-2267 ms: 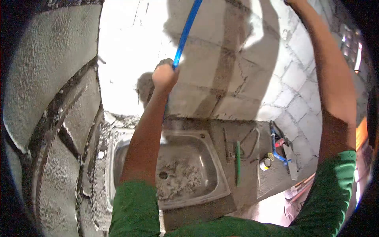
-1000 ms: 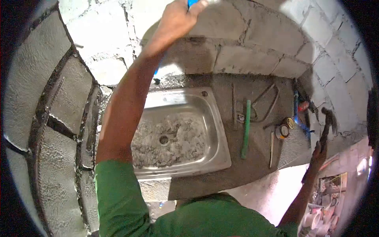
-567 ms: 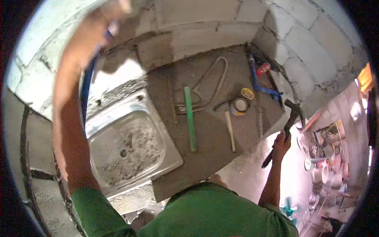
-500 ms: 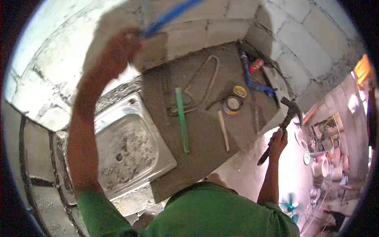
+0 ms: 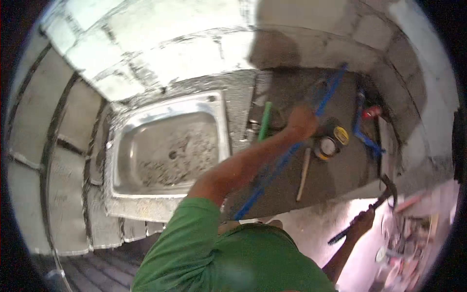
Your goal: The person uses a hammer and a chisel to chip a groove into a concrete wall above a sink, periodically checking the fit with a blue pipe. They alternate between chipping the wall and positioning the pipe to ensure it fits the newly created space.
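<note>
My left hand [image 5: 302,122] is closed around a long blue pipe [image 5: 267,180], which slants across the dark countertop from the back wall toward my body. Beyond the fist the far part of the pipe shows, its end close to the wall. My right hand [image 5: 364,221] grips a claw hammer [image 5: 387,186] by its dark handle, out past the counter's front edge, head pointing up and away. Partly behind my left forearm lies a green pipe [image 5: 265,121]. A pale wooden stick [image 5: 304,175] and a round tape-like roll [image 5: 327,146] lie right of the left hand.
A metal sink [image 5: 224,131] with rubble in its basin is set at the left. At the counter's right end lie a blue tool-like piece [image 5: 361,129] and a red object [image 5: 372,112]. Block walls [image 5: 180,53] enclose the back. Mixed clutter [image 5: 404,248] stands at lower right.
My left hand has come down and right from above the sink to the counter, bringing the blue pipe. The view has shifted left. The hammer stays in my right hand.
</note>
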`<state>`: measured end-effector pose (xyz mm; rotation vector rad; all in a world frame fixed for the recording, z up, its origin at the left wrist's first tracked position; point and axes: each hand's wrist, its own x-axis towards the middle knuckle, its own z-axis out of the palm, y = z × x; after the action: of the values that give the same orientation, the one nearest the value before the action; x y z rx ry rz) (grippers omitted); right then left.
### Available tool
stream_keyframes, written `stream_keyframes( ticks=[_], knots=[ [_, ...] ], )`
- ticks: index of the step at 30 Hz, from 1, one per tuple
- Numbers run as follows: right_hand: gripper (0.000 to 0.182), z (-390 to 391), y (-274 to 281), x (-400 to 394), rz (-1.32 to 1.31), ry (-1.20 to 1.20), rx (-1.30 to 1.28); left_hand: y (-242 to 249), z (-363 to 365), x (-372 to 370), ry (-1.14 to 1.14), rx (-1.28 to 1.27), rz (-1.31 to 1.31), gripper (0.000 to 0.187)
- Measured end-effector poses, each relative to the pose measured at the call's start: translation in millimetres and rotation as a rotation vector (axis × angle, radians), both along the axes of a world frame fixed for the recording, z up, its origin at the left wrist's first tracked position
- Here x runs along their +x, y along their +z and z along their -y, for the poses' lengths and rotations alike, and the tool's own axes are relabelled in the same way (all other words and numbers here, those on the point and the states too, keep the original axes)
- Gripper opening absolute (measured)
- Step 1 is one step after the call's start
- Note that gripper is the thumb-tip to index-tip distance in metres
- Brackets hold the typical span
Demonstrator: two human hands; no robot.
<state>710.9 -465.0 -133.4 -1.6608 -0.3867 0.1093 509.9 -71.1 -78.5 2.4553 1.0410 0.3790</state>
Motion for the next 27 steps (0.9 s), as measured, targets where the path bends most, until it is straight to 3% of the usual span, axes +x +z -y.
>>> stream_keyframes(
  ticks=[1, 4, 6, 10, 12, 14, 17, 19, 20, 22, 23, 24, 25, 26, 27],
  knots=[
    [0.039, -1.8, 4.3, -3.0, -0.031, -0.002, -0.014, 0.7, -3.5, -17.3, 0.055, 0.002, -0.016, 0.031],
    [0.040, 2.0, -6.0, 12.4, -0.033, -0.013, -0.057, 16.8, 13.6, -64.5, 0.281, 0.349, -0.037, 0.035],
    [0.042, 7.0, -12.0, 22.9, -0.042, 0.046, -0.031, 32.6, 47.2, -116.1, 0.549, 0.236, 0.196, 0.045],
    [0.040, -12.1, 8.0, 23.1, -0.032, 0.066, -0.016, 8.6, 61.4, -144.7, 0.651, 0.019, -0.082, 0.057],
    [0.037, -33.4, 25.6, 15.1, 0.047, 0.045, -0.007, -2.5, 63.2, -147.6, 0.489, 0.105, -0.126, 0.049],
    [0.034, -46.2, 39.1, 5.2, -0.025, 0.051, 0.030, -21.3, 54.7, -149.0, 0.518, 0.038, -0.039, 0.041],
    [0.045, -53.7, 34.1, 15.3, -0.028, 0.024, 0.048, -16.2, 46.5, -172.8, 0.523, -0.010, 0.079, 0.033],
    [0.045, -56.8, 46.8, 0.4, 0.028, 0.014, 0.050, 14.2, 47.1, -222.0, 0.271, 0.084, 0.045, 0.024],
    [0.044, -56.3, 53.5, -8.3, 0.077, 0.002, 0.048, 42.9, 51.9, -246.7, 0.313, 0.006, 0.077, 0.022],
    [0.047, -53.9, 65.7, -23.4, 0.107, 0.042, 0.078, 52.1, 35.5, -315.9, 0.330, -0.080, 0.072, 0.027],
    [0.048, -53.2, 69.3, -28.4, 0.194, 0.062, 0.021, 86.6, 38.4, -350.1, 0.412, -0.278, 0.029, 0.028],
    [0.050, -54.5, 73.5, -33.9, 0.282, 0.078, -0.035, 84.7, 26.5, -388.7, 0.492, -0.262, 0.187, 0.027],
    [0.050, -58.4, 77.4, -37.9, 0.298, 0.067, -0.033, 86.3, 11.3, -425.5, 0.605, -0.233, 0.102, 0.027],
    [0.045, -65.5, 81.3, -41.4, 0.164, 0.160, 0.131, 72.4, -9.1, -465.3, 0.661, -0.170, 0.112, 0.028],
    [0.041, -72.8, 84.8, -45.3, 0.029, 0.255, 0.293, 98.2, -7.0, -484.1, 0.783, -0.299, 0.159, 0.030]
  ],
)
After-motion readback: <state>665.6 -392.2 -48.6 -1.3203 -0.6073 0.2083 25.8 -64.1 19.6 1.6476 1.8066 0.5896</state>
